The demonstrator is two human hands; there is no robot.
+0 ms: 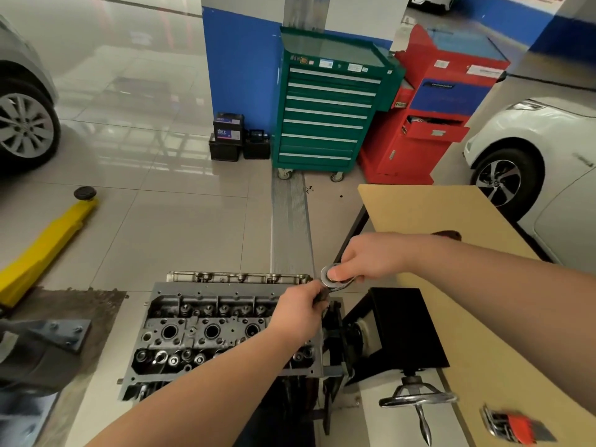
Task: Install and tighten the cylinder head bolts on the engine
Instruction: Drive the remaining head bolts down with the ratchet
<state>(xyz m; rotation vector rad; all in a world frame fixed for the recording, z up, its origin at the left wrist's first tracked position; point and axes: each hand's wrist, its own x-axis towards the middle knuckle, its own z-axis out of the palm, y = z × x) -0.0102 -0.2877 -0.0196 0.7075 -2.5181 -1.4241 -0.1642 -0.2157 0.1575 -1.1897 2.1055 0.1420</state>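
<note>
The grey cylinder head [206, 330] lies on an engine stand low in the middle of the head view, its valve springs and round bores facing up. At the head's far right end my left hand [298, 312] grips a dark socket or extension [322, 295] standing upright. My right hand [367, 259] is just above it, fingers curled round the chrome head of a ratchet wrench [332, 277], thumb pressing on top. The ratchet's handle is hidden under my right hand. No loose bolts can be made out.
A cardboard-covered table [451, 221] stands to the right, with the stand's chrome crank handle [419, 401] and an orange-grey tool [516, 427] at its near end. Green [325, 104] and red [432, 101] tool cabinets stand behind. A yellow lift arm [45, 240] lies left; cars flank both sides.
</note>
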